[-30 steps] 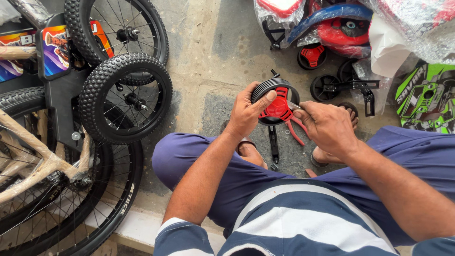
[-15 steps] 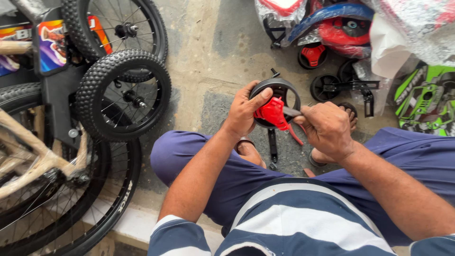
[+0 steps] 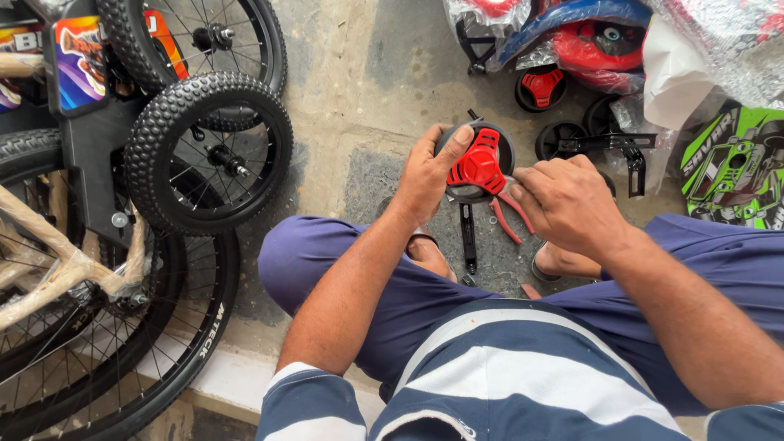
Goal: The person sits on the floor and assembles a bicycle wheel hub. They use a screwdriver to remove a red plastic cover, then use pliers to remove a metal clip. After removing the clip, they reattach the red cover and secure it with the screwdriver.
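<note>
Left hand [image 3: 429,175]: clamped on the small wheel [image 3: 478,163], thumb across the black tyre rim, fingers behind it.
Small wheel: black tyre with a red spoked hub, held upright above the floor [image 3: 367,106], between the person's knees, face turned to the camera.
Right hand [image 3: 567,204]: fingers curled together, closed on the pliers [image 3: 514,216]; its fingertips are just beside the wheel's hub.
Pliers: red handles, sticking out down and left from under the right hand; the tip is hidden, so I cannot tell what it bites.
Bracket [image 3: 468,237]: a black metal arm hanging down from behind the wheel, toward the person's lap.
Floor: grey stone slabs, rough and stained.
Left side: bicycle [image 3: 98,269] with spoked wheels and a knobby tyre [image 3: 208,155], well apart from the hands.
Top right: a second small wheel [image 3: 541,87] with a red hub, a black one with a bracket [image 3: 596,143], and parts in plastic wrap [image 3: 710,49], all lying on the floor beyond the hands.
</note>
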